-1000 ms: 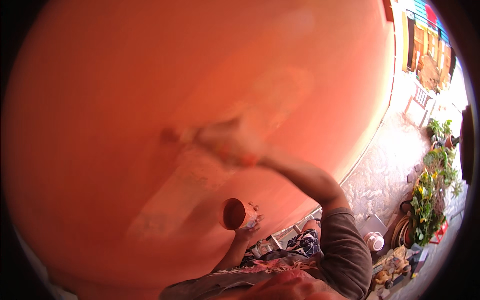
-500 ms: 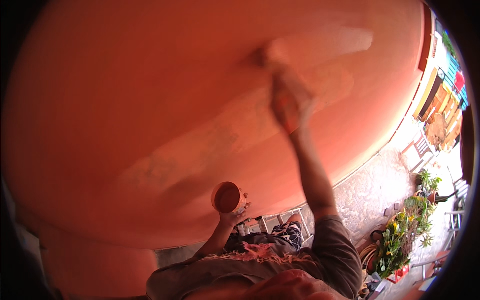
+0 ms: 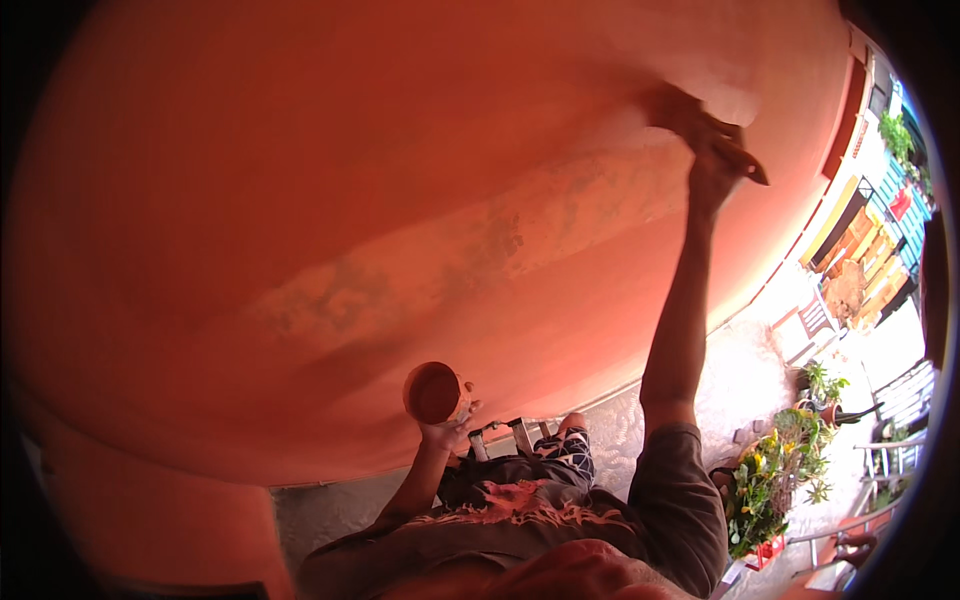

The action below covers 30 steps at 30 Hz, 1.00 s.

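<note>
A terracotta-painted wall (image 3: 250, 150) fills most of the head view, with a mottled, lighter band (image 3: 360, 275) slanting across it. My right hand (image 3: 718, 160) is stretched out to the upper right, closed on a paintbrush (image 3: 745, 168); the handle points rightward, and the bristle end is dark against the wall, partly lost in shadow. My left hand (image 3: 452, 430) is low at the centre, its fingers wrapped round a cup-like pot (image 3: 437, 392) with a dark reddish inside.
A metal ladder (image 3: 520, 437) stands below me at the wall's foot. To the right are a paved floor (image 3: 630, 440), potted plants (image 3: 760, 480), a chair (image 3: 812, 320), metal frames (image 3: 855, 530) and stacked wooden pieces (image 3: 860, 250) by a blue railing.
My right hand with the brush has swept from the middle of the wall up and to the right. My left hand with the pot has shifted slightly up and left in view.
</note>
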Available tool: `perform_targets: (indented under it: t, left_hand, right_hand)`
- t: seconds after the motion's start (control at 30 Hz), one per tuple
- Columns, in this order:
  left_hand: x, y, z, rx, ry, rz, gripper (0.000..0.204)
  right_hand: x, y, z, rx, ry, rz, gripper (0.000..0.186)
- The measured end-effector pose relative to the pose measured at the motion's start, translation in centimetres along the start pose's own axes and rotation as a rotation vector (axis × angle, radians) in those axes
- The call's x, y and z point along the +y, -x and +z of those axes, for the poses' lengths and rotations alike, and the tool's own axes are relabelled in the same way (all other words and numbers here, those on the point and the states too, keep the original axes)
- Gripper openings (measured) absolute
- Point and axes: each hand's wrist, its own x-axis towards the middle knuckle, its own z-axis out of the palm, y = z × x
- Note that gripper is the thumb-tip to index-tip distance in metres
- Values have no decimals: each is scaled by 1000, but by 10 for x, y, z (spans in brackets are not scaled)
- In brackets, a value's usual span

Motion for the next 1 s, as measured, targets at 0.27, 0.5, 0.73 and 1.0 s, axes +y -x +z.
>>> perform_targets:
  t: [0.27, 0.5, 0.73, 1.0]
  left_hand:
    - [-1, 37, -4, 21, 16, 100, 70]
    - [7, 37, -21, 45, 43, 203, 82]
    - [11, 29, -1, 18, 30, 156, 68]
    - [7, 46, -23, 58, 85, 220, 86]
  right_hand:
    - [-151, 83, 64, -352, 461, -203, 20]
    - [-320, 195, 139, -807, -708, -298, 38]
    - [-177, 94, 69, -305, -295, 208, 17]
    - [-170, 67, 66, -78, 81, -121, 10]
